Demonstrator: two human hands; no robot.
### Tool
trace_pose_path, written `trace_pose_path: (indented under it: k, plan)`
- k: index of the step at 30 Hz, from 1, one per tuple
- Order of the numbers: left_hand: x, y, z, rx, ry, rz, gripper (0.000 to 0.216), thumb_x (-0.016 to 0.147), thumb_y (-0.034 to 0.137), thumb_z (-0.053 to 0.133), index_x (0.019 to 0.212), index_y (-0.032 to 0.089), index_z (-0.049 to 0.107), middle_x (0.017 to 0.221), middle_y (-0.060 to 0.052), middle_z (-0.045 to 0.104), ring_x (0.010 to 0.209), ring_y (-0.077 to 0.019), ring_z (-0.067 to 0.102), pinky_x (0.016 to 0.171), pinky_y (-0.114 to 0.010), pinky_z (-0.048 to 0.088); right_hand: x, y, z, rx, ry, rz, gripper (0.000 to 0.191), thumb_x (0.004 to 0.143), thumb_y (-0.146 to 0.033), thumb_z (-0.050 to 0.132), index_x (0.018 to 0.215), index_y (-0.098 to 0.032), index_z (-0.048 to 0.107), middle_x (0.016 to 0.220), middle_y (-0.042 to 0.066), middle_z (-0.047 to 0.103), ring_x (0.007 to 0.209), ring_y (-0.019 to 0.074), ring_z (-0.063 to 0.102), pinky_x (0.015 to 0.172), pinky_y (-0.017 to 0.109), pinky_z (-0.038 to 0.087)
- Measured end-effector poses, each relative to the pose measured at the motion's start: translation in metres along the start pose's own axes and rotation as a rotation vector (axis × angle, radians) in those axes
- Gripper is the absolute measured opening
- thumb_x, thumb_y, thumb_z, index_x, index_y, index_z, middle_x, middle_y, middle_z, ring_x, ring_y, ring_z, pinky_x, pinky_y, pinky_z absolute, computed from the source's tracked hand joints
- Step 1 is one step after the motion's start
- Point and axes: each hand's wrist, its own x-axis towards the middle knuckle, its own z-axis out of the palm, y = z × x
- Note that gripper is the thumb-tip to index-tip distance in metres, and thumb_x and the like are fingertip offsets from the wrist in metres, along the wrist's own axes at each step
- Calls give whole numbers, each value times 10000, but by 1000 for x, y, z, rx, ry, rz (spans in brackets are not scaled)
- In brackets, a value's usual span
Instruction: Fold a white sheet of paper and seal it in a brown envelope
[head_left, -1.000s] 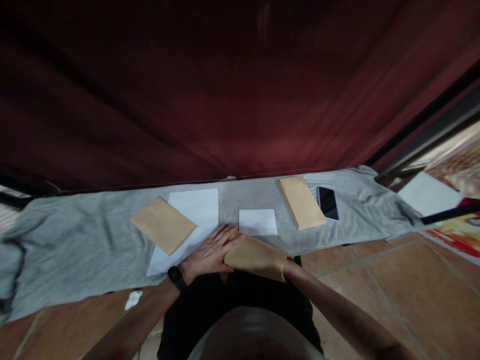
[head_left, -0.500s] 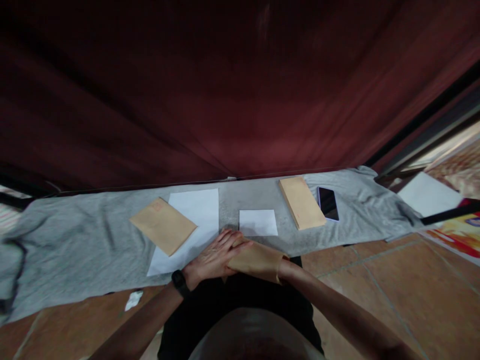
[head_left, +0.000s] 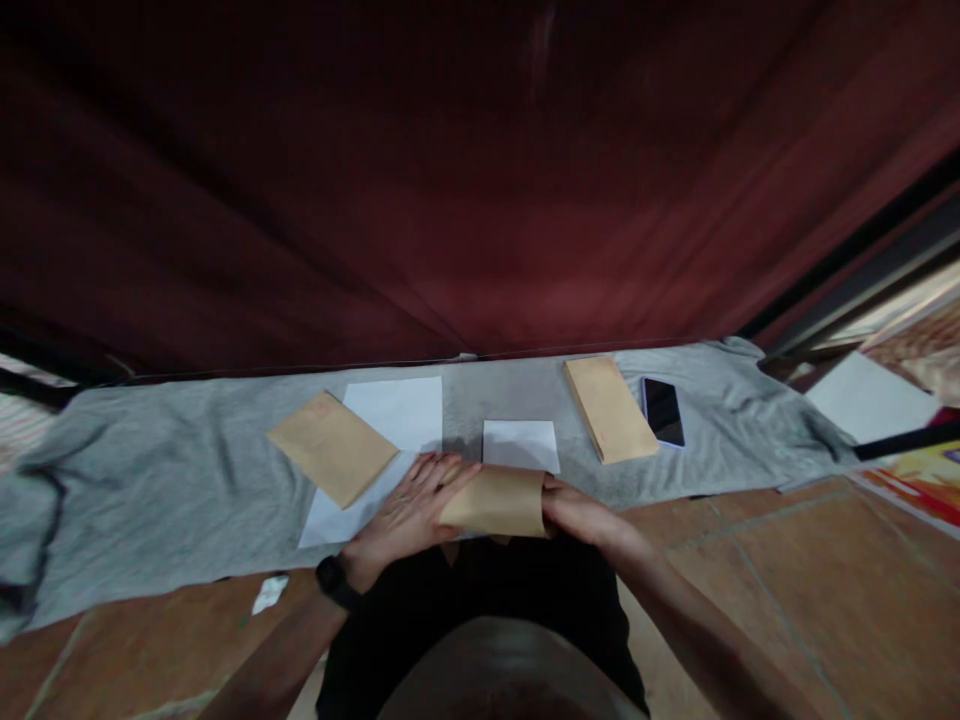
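A brown envelope lies at the near edge of the grey cloth. My left hand rests on its left end with fingers stretched flat. My right hand grips its right end, fingers curled round the edge. Just beyond the envelope sits a small folded white paper. To the left, a second brown envelope lies across a large white sheet. A stack of brown envelopes lies to the right.
A black phone lies beside the stack. A dark red curtain hangs behind the cloth. Tiled floor spreads to the right, with a white sheet at the far right and a crumpled white scrap near my left arm.
My right hand has come out from under the envelope and now holds its right end. The envelope has flattened and shifted slightly left. My left hand stays on it.
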Motion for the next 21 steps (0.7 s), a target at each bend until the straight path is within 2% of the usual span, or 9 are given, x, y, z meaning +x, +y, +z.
trace_pose_path:
  k: [4,7,9,11,15,18,21]
  plan:
    - [-3,-12,-3,61,14,-93,960,798,399,742,1586,306,201,1523,-124,412,1405,-363,366,1175,-533,276,4,12,-4,267,-73,37,518,833,-504,666,1277,-238,653,1131,54,742,1079,258,683,943,412,544]
    - [-5,-20,-4,76,19,-123,962,794,400,739,1586,311,200,1488,-123,443,1370,-359,398,1161,-524,293,8,28,-7,409,-11,64,631,799,-502,711,1369,-266,577,1230,68,706,1028,241,709,934,416,560]
    - [-7,-23,-3,61,27,-135,977,792,416,736,1589,305,182,1469,-122,460,1352,-349,417,1154,-514,308,13,40,-12,362,69,31,592,823,-489,673,1363,-270,571,1322,80,655,999,227,711,926,415,567]
    - [-9,-24,-1,38,45,-163,997,792,441,730,1594,298,155,1456,-125,469,1346,-341,426,1146,-506,324,19,51,-20,173,210,-24,520,860,-453,607,1339,-253,575,1353,101,623,957,221,707,901,419,573]
    - [-16,-25,5,14,70,-214,1013,793,452,727,1596,297,130,1433,-126,476,1338,-343,435,1128,-503,354,33,66,-34,-471,535,-62,455,905,-353,562,1318,-164,550,1254,162,634,996,251,673,930,419,530]
    - [-20,-25,7,17,81,-234,1028,788,444,734,1597,290,118,1437,-136,465,1335,-354,433,1112,-506,371,43,69,-33,-805,603,29,406,935,-374,580,1266,-141,544,1191,173,635,1060,270,653,912,374,513]
    - [-22,-25,7,30,82,-257,1056,777,436,747,1597,283,101,1449,-142,450,1337,-366,428,1106,-514,376,52,67,-23,-952,618,139,380,943,-424,599,1194,-142,552,1158,178,635,1027,271,666,843,334,510]
